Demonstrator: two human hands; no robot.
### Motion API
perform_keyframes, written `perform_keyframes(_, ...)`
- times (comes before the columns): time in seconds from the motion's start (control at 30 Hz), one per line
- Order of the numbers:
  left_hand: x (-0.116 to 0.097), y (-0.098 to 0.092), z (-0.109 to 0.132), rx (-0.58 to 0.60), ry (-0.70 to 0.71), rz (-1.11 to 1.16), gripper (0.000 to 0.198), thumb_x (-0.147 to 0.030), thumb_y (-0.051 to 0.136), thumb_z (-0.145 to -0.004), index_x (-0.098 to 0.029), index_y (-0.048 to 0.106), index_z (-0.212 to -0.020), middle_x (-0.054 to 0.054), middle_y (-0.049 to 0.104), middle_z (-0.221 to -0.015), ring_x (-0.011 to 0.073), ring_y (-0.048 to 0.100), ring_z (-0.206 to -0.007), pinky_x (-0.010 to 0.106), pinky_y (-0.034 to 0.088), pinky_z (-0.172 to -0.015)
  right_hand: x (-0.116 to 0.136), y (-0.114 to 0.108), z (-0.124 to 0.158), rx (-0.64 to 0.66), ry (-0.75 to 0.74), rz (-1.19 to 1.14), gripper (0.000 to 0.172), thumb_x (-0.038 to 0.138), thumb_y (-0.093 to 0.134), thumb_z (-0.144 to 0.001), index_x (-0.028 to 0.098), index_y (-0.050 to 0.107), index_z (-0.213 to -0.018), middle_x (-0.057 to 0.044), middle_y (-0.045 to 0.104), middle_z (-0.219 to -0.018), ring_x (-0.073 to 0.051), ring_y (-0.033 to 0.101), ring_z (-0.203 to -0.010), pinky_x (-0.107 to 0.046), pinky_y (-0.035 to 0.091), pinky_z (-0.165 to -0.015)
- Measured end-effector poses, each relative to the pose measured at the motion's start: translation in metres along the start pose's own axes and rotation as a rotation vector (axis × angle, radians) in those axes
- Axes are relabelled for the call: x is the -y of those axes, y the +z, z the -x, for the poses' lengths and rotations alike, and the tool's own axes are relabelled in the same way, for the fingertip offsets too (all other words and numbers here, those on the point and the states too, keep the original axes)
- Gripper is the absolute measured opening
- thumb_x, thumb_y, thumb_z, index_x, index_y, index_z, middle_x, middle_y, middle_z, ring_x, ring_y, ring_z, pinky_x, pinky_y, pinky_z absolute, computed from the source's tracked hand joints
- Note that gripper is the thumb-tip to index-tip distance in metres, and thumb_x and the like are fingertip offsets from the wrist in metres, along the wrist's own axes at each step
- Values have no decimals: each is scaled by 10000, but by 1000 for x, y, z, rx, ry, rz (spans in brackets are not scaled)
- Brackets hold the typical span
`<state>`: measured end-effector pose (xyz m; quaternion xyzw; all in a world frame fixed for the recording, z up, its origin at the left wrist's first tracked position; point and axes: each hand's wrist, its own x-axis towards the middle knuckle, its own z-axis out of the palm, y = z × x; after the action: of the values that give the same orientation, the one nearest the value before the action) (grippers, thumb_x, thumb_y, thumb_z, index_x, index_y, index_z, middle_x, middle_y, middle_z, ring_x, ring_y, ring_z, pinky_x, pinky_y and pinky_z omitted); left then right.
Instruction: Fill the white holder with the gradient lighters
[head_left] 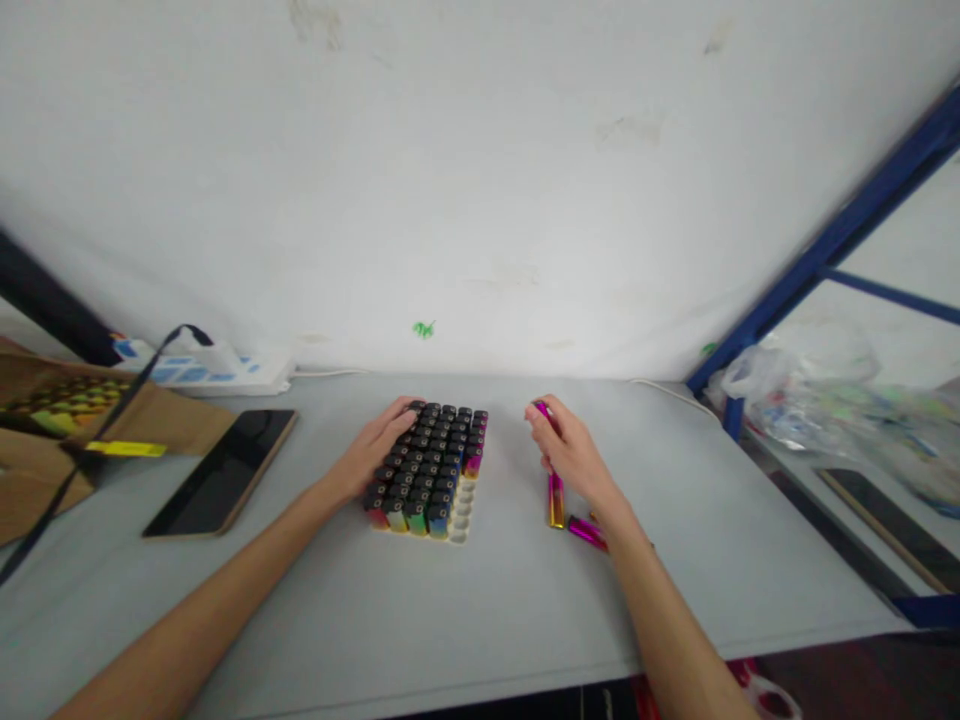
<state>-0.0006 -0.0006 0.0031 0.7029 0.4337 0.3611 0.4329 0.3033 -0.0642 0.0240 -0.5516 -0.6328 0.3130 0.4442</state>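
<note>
A white tray (460, 518) in the middle of the grey table holds several rows of upright lighters (431, 465) with black caps and coloured bodies; some holes along its right side are bare. My left hand (373, 449) rests against the tray's left side, fingers curled along the lighters. My right hand (568, 449) is closed on a pink lighter (541, 409) held above the table, right of the tray. Two more pink lighters (556, 500) (586, 531) lie on the table under my right wrist.
A black phone (223, 470) lies left of the tray. Beyond it are a brown cardboard box (45, 440) with coloured lighters, a black strap (112, 410) and a white power strip (217, 368). A blue metal frame (825, 250) and plastic bags (825, 400) stand at the right.
</note>
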Motion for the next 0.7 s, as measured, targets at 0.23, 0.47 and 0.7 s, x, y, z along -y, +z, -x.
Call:
perform_keyframes(0.23,2,-1,0,8,19,-16,529,-612,471,-1029,-230,648,-1349,58,721,-1335,309,636,-1254,430,440,-1171,17,37,7,-148,14,31,525,600,519,-940,251,337,-593,66,302,-571,-112,311,-566,-286,241,-553)
perform_keyframes(0.47,-2,0,1,8,-11,-5,541,-620,475,-1017,-227,640,-1350,61,708,-1366,315,629,-1251,425,448,-1150,21,48,11,-158,10,89,400,491,486,-871,257,344,-580,65,324,-546,-115,318,-558,-295,227,-560)
perform_keyframes(0.7,-1,0,1,15,14,1,522,-613,465,-1029,-229,636,-1337,59,704,-1370,309,619,-1270,416,423,-1172,22,44,13,-78,-17,106,456,644,571,-986,236,527,-787,68,485,-616,-138,434,-594,-283,315,-598)
